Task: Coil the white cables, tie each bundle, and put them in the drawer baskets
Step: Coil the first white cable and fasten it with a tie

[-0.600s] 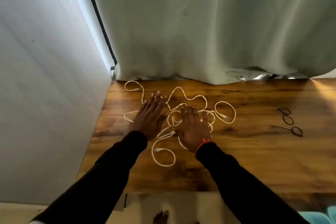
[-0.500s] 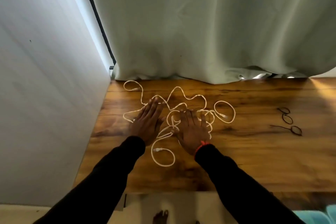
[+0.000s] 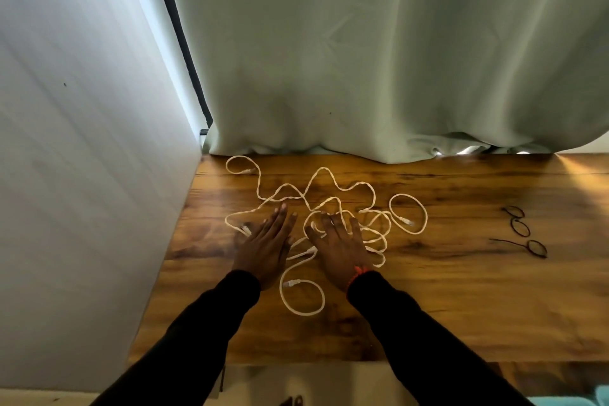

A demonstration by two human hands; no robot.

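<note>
Grip state: nothing held in either hand. Left hand (image 3: pixel 265 245) lay flat, palm down, fingers straight and close together, pointing away from the body. Right hand (image 3: pixel 341 245) also flat, palm down, fingers slightly spread — it pressed on the middle of the white cables (image 3: pixel 333 204), with strands running under the fingers and palm. Left hand sat just beside the tangle on its left side; whether the fingertips touched a strand, can't tell.

Cables were loose and uncoiled on the wooden table (image 3: pixel 461 290), spread in loops from the far left corner near the curtain to the space between the two wrists. One closed loop (image 3: pixel 301 297) with a plug end lay nearest the body, between the forearms. Another round loop (image 3: pixel 408 212) sat to the right of the right hand, plug end inside it. A third loop curled at the far left edge by the wall.

Dark thin ties (image 3: pixel 524 231) lay well apart to the right on the table, three small rings, one with a long tail.

Pale green curtain (image 3: pixel 379 59) hung along the far table edge, hem resting on it. White wall (image 3: pixel 82 158) on the left. Both arms in black sleeves — an orange band (image 3: pixel 357 273) on the right wrist.
</note>
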